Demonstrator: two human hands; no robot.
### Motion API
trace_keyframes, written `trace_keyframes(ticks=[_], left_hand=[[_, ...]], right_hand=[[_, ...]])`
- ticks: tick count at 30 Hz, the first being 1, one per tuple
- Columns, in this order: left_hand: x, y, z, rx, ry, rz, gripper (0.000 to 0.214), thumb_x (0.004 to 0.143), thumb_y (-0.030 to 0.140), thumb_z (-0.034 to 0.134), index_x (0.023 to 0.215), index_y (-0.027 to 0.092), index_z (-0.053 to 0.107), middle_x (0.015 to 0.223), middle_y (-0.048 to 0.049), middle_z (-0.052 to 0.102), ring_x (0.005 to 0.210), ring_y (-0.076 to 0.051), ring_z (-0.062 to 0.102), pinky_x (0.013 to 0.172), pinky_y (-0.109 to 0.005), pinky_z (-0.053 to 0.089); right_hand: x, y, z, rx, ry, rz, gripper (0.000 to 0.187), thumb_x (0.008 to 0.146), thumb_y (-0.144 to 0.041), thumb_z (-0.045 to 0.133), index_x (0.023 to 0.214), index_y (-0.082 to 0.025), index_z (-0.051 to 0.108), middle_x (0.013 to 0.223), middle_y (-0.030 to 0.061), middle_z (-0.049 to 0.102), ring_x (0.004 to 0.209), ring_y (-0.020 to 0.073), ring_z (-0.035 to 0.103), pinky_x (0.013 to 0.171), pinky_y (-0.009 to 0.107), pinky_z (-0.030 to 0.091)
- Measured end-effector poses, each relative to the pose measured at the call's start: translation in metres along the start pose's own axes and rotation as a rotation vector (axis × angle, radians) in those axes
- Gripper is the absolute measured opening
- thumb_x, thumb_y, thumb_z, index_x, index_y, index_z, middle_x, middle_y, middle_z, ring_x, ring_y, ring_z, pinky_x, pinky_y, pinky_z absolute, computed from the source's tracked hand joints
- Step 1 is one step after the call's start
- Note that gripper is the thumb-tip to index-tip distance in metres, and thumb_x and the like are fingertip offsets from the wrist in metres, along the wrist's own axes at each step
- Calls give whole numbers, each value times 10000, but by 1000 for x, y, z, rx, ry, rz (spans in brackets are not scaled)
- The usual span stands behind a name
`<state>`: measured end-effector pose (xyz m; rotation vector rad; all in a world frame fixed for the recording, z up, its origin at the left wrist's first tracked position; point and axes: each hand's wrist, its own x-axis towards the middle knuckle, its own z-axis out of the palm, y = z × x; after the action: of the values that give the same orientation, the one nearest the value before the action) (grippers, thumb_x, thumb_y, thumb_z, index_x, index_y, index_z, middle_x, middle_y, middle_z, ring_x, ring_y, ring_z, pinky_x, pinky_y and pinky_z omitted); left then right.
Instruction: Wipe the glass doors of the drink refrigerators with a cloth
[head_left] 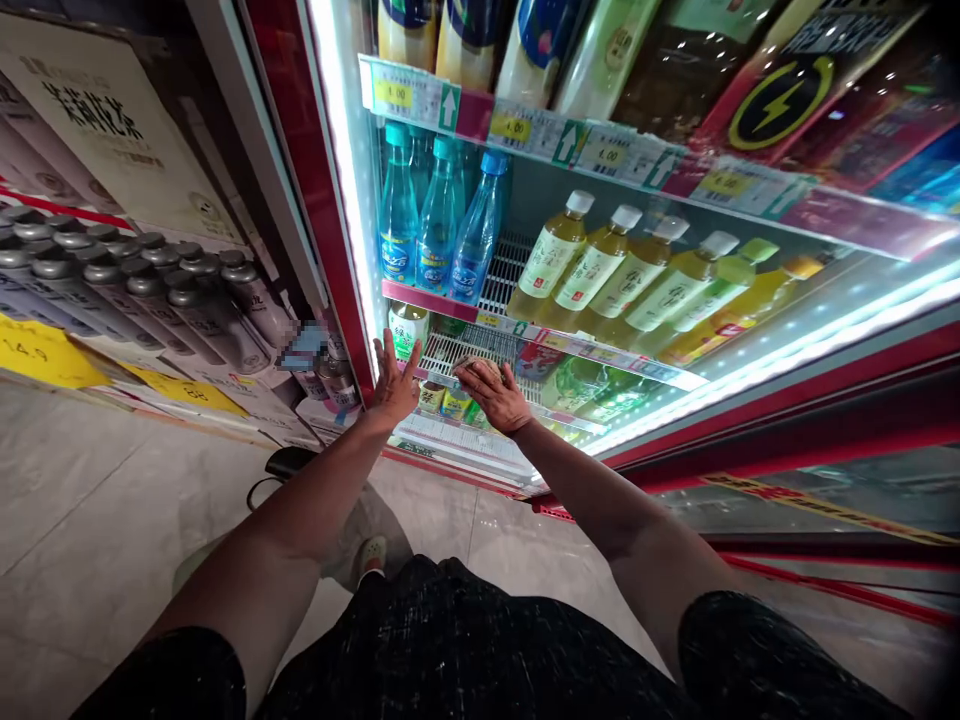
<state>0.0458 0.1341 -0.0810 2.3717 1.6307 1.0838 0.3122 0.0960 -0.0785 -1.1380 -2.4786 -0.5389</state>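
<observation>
In front of an open lit drinks cooler, both arms reach to a low shelf. My left hand (397, 388) is open, fingers up and spread, just in front of a bottle with a white and green label (409, 328); whether it touches the bottle I cannot tell. To its right, my right hand (495, 395) has its fingers stretched out to the left over the front edge of the wire shelf (469, 350), thumb apart. What lies under those fingers is hidden. Small yellow-labelled drinks (454, 402) show below, between the hands.
Blue bottles (437, 220) and pale yellow tea bottles (600, 260) line the shelf above, behind a price strip (525, 335). At left stand rows of grey-capped bottles (150, 270). The red cooler frame (322, 200) runs beside my left arm; a red-framed glass door (825, 500) is at right.
</observation>
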Motion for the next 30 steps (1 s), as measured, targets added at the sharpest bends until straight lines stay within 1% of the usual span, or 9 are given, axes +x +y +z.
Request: trace_keyframes(ticks=[3, 5, 10, 13, 17, 20, 22, 27, 30], left_hand=[[0, 2, 7, 29, 16, -3, 1011, 776, 5, 661, 1645, 331, 259, 1710, -14, -266, 1528, -437, -239, 1259, -670, 169], [-1, 3, 9, 30, 29, 7, 1041, 764, -4, 665, 1651, 327, 232, 1709, -19, -268, 1527, -440, -240, 1254, -684, 158], [-2, 13, 13, 2, 63, 17, 1112, 732, -13, 680, 1665, 308, 165, 1705, -34, -278, 1546, -437, -204, 1264, -678, 128], [-4, 28, 20, 22, 31, 28, 1120, 735, 8, 700, 1667, 307, 153, 1687, -33, -317, 1553, -427, -191, 1279, -647, 111], [-7, 42, 31, 60, 22, 2, 1131, 744, 32, 730, 1670, 273, 128, 1652, -65, -384, 1528, -427, -253, 1276, -651, 92], [-8, 45, 35, 67, -6, -35, 1143, 743, 28, 739, 1670, 250, 108, 1656, -118, -367, 1529, -438, -234, 1265, -677, 89], [-9, 45, 35, 78, -9, -35, 1136, 744, 16, 726, 1669, 241, 105, 1655, -132, -364, 1531, -443, -226, 1262, -684, 92], [-9, 43, 34, 82, 2, -26, 1186, 709, -21, 721, 1669, 276, 91, 1697, -116, -284, 1549, -429, -205, 1262, -695, 100], [-9, 43, 35, 81, 6, -39, 1186, 702, -38, 707, 1669, 280, 99, 1709, -104, -259, 1555, -411, -205, 1272, -678, 88]], right_hand=[[-15, 3, -1, 18, -15, -27, 515, 1057, -123, 406, 1532, -304, 489, 1524, -5, 564, 1488, 164, 452, 1328, 516, -26], [-19, 9, -7, 31, -14, -21, 533, 1060, -128, 399, 1556, -316, 450, 1523, -4, 564, 1494, 163, 442, 1318, 528, -67], [-24, 28, -27, 15, 64, 68, 603, 1045, -144, 428, 1602, -360, 355, 1562, -4, 518, 1541, 208, 364, 1267, 578, -186], [-35, 35, -28, 8, 91, 82, 614, 1032, -142, 450, 1600, -357, 365, 1557, 2, 530, 1550, 216, 347, 1275, 574, -171], [-60, 34, -15, 23, 92, 31, 577, 1029, -122, 438, 1565, -335, 439, 1516, -7, 581, 1527, 176, 389, 1309, 517, -105], [-74, 35, -13, 37, 59, 19, 547, 1040, -129, 424, 1551, -323, 464, 1516, -19, 578, 1497, 168, 435, 1303, 499, -132], [-78, 39, -19, 50, 26, 44, 542, 1049, -148, 417, 1553, -344, 455, 1526, -29, 565, 1490, 180, 447, 1289, 521, -161], [-83, 55, -40, 72, 21, 209, 641, 1016, -136, 441, 1581, -431, 376, 1582, -33, 504, 1563, 253, 319, 1271, 644, -121], [-96, 58, -37, 66, 29, 258, 657, 1000, -123, 440, 1573, -439, 390, 1594, -44, 491, 1586, 257, 257, 1268, 649, -125]])
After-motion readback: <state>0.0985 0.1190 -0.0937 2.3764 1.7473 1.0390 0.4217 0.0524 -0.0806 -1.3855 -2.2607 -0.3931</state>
